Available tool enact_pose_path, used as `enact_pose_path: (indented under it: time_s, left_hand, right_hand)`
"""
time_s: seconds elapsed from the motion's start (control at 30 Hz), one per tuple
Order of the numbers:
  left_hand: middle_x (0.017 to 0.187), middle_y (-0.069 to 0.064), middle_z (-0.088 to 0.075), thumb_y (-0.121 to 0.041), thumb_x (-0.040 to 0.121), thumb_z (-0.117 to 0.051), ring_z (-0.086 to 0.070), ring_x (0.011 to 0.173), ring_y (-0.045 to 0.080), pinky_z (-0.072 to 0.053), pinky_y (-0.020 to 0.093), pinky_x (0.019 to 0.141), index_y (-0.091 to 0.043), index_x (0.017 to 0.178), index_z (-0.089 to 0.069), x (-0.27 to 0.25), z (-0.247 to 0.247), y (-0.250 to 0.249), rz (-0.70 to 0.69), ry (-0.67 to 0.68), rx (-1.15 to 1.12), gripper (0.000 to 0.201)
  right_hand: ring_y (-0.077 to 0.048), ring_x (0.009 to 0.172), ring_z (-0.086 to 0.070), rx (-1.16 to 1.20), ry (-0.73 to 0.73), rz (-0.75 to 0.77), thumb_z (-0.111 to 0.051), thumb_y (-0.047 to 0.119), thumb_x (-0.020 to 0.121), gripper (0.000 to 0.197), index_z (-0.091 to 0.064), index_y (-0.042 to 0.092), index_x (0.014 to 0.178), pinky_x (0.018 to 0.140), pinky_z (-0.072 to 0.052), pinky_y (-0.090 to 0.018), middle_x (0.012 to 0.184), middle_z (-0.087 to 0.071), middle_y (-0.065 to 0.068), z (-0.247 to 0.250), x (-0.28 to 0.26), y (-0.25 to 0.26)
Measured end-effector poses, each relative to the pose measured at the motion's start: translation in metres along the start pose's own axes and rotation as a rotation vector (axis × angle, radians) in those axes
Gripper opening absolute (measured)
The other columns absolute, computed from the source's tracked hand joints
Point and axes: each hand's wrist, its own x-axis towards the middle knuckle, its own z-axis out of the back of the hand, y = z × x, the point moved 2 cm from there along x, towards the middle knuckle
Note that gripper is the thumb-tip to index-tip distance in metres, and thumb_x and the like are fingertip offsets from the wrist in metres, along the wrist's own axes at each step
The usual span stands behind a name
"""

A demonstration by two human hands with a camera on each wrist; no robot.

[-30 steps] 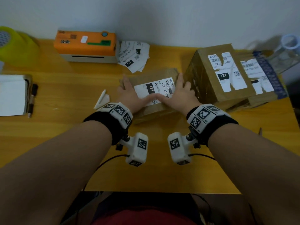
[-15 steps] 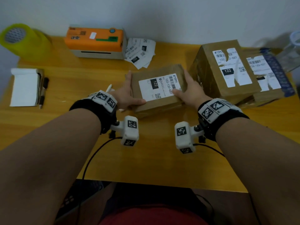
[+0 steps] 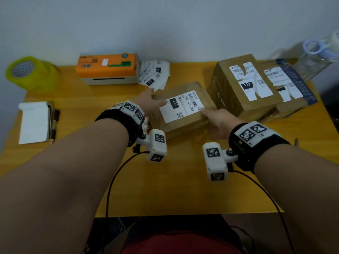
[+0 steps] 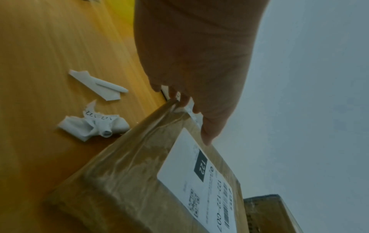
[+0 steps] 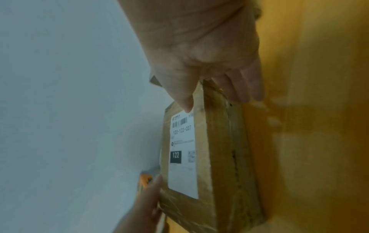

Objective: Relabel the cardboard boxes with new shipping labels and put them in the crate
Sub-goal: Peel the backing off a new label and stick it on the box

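Flat box: a taped cardboard box [image 3: 180, 109] sits between both hands near the middle of the wooden table [image 3: 165, 189]; whether its underside touches the tabletop cannot be told.
New label: a white shipping label [image 3: 181, 106] reading 122-122-C07 lies on the box's top face, between the two thumbs.
Left hand: the left hand [image 3: 149, 103] grips the box's left end, thumb on top at the label's edge, fingers down the side.
Right hand: the right hand [image 3: 218, 121] grips the right end, thumb tip on the label's corner, fingers spread under the box.
Other boxes: a taller cardboard box [image 3: 242, 87] with a torn label stands just right of the held one.
Scraps: crumpled label paper [image 4: 93, 126] lies on the table beside the box's left side.
Back edge: an orange label printer [image 3: 108, 68] with loose printed labels [image 3: 154, 74] next to it.
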Motion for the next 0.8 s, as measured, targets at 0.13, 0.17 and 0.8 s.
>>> enact_pose_path:
  time_s: [0.13,0.17,0.8]
  left_hand:
    - [0.145,0.011,-0.041,-0.048,0.09,-0.054,-0.044,0.128,0.028,-0.038,0.036,0.101,-0.009,0.143,-0.034,-0.006,0.0,-0.006,-0.048,0.067,0.156,0.069]
    - [0.141,0.011,-0.045,-0.048,0.09,-0.052,-0.047,0.124,0.028,-0.04,0.035,0.099,-0.008,0.14,-0.039,-0.009,-0.001,-0.007,-0.071,0.072,0.173,0.066]
    - [0.121,0.0,-0.051,-0.037,0.086,-0.063,-0.056,0.089,0.006,-0.051,0.019,0.069,-0.018,0.143,-0.028,-0.062,0.046,-0.025,-0.172,-0.054,-0.638,0.07]
  right_hand:
    - [-0.029,0.103,-0.06,0.204,0.024,-0.041,-0.066,0.044,0.084,0.05,-0.054,0.016,0.123,0.094,-0.048,-0.049,0.116,-0.063,-0.008,-0.019,-0.004,-0.004]
    - [-0.028,0.104,-0.06,0.246,0.007,-0.02,-0.068,0.043,0.083,0.05,-0.055,0.016,0.123,0.096,-0.048,-0.048,0.117,-0.064,-0.007,-0.024,-0.004,-0.005]
    - [-0.017,0.094,-0.068,0.281,-0.072,0.619,-0.078,0.035,0.074,0.067,-0.046,0.013,0.128,0.079,-0.059,-0.04,0.11,-0.066,-0.002,-0.019,-0.064,0.073]
